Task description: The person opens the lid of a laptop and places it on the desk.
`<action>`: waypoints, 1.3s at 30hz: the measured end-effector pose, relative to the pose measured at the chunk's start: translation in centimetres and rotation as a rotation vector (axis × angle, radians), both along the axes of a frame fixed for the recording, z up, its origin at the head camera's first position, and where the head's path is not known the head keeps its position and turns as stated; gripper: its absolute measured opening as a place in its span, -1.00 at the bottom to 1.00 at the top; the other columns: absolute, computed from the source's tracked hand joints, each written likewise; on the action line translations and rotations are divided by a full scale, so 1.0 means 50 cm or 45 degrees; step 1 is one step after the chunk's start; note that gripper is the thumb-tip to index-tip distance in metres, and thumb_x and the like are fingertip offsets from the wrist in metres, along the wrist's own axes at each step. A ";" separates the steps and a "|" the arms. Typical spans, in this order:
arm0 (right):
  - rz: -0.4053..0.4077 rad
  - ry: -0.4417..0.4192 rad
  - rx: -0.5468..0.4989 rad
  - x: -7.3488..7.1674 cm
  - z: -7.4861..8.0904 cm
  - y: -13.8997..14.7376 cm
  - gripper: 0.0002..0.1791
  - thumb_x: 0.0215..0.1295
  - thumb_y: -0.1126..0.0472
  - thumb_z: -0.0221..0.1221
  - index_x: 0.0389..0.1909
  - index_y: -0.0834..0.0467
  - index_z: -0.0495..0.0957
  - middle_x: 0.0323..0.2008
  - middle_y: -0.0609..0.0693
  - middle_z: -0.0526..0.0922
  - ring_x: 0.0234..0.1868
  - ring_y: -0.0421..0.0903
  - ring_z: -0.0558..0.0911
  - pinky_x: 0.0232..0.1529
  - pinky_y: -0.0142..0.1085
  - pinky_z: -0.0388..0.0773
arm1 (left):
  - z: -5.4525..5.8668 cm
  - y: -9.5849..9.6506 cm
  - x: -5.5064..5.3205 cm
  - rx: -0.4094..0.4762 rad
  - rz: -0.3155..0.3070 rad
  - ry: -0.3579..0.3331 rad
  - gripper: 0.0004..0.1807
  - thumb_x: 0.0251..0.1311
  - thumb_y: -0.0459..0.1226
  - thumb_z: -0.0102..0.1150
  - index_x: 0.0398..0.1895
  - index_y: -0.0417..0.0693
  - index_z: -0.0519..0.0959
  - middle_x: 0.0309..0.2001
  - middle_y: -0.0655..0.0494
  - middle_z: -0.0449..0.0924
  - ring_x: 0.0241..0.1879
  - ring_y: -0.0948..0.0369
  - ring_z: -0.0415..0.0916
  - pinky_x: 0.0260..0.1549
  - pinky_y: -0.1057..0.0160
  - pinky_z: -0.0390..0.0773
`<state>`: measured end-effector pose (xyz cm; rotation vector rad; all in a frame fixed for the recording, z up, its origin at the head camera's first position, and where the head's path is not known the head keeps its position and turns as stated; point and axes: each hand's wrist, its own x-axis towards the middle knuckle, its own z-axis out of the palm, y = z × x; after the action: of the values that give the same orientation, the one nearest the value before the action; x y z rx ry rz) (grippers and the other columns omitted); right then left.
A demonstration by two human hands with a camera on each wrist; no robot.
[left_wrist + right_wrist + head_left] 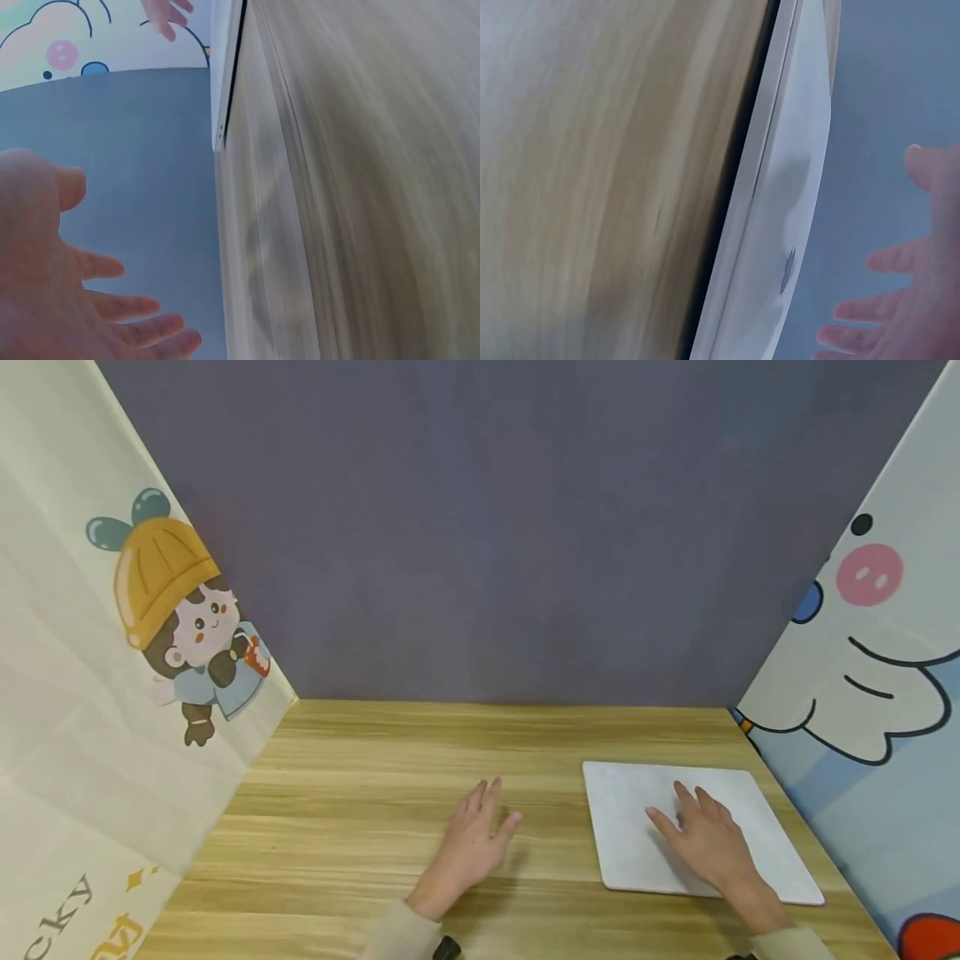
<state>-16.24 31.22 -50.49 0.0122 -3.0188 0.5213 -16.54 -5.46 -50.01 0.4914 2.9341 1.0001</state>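
Observation:
A closed silver-white laptop [622, 835] lies flat on the right part of the wooden table. Above its lid hovers my right hand [708, 847], fingers spread and holding nothing; the right wrist view shows a gap between that hand [900, 300] and the lid [799, 165]. A dark logo [788, 270] marks the lid, partly hidden by the fingers in the head view. Left of the laptop, my left hand [468, 847] is held over the bare wood, its fingers extended and nothing in them. The left wrist view catches the laptop's side edge [227, 82].
The light wooden tabletop [360, 793] runs back to a grey-blue panel [480, 543]. Cartoon-printed sheets stand at both sides, a cream one [67, 693] on the left and a blue-and-white one [900, 810] close to the laptop's right.

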 end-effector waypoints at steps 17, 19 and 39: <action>-0.080 -0.041 0.007 -0.008 -0.003 0.055 0.03 0.49 -0.40 -0.13 0.42 0.52 0.16 0.27 0.70 0.20 0.19 0.70 0.23 0.07 0.54 0.27 | -0.001 0.054 0.006 0.062 -0.012 0.004 -0.20 0.53 0.18 -0.21 0.59 -0.15 0.10 0.47 -0.38 0.18 0.43 -0.30 0.17 0.34 -0.36 0.23; -0.086 -0.046 0.005 -0.008 -0.001 0.062 0.03 0.48 -0.40 -0.13 0.43 0.52 0.16 0.26 0.69 0.21 0.19 0.70 0.23 0.07 0.53 0.27 | -0.005 0.062 0.006 0.081 -0.016 -0.006 -0.21 0.53 0.16 -0.20 0.59 -0.16 0.10 0.46 -0.38 0.18 0.42 -0.31 0.17 0.34 -0.35 0.24; -0.130 -0.016 0.024 -0.016 -0.003 0.141 -0.03 0.53 -0.31 -0.11 0.33 0.61 0.20 0.17 0.74 0.26 0.15 0.67 0.29 0.12 0.48 0.24 | -0.027 0.119 0.004 0.150 -0.033 -0.064 -0.17 0.49 0.25 -0.23 0.62 -0.03 0.05 0.46 -0.29 0.22 0.39 -0.26 0.26 0.31 -0.26 0.35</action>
<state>-17.03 38.29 -50.66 -0.1432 -3.0163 0.4851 -16.32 0.50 -51.38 0.4975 2.8292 1.1694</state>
